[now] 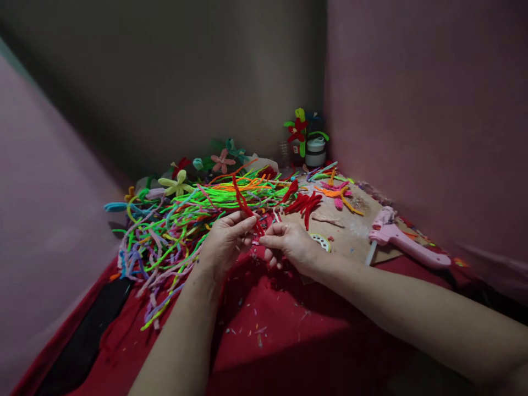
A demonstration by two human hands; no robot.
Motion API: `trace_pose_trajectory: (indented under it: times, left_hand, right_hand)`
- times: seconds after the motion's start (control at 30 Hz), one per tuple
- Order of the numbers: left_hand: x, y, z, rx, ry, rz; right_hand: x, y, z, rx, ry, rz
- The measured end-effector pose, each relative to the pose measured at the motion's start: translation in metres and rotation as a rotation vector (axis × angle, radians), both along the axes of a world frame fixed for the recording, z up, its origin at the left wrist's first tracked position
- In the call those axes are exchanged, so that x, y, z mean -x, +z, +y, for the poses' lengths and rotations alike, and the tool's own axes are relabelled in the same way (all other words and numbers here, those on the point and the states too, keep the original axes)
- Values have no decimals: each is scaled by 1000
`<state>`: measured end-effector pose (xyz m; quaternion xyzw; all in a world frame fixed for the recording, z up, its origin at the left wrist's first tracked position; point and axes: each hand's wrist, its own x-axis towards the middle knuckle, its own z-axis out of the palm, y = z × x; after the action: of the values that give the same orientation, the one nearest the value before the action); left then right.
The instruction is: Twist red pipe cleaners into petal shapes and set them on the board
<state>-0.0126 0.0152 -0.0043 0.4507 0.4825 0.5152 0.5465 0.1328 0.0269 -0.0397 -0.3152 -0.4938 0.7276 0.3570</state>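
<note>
A red pipe cleaner [243, 199], bent into a narrow loop, stands up between my hands over the front of the table. My left hand [228, 237] pinches it with thumb and forefinger. Close beside, my right hand [291, 246] is closed in a pinch at its lower end; the fingertips hide exactly how it is held. Behind my right hand, several red pipe cleaner pieces [307, 204] lie on a brown board [350, 225]. A big tangled heap of coloured pipe cleaners [206, 198], mostly green, spreads behind and left of my left hand.
A pink glue gun [406, 242] rests at the right on the board's edge. Finished flowers, a yellow one [177, 183] and a pink one [223, 161], stand at the back. A lidded jar [315, 152] is in the far corner. Scraps dot the red cloth [264, 324].
</note>
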Motion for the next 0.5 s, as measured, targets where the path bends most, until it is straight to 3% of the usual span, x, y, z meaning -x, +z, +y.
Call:
trace_pose_trajectory:
  times: [0.27, 0.5]
  left_hand:
    - [1, -1, 0, -44, -5, 47]
    - [-3, -3, -2, -70, -12, 115]
  right_hand:
    - [-1, 1, 1, 35, 106, 140]
    - [-1, -3, 8, 90, 94, 269]
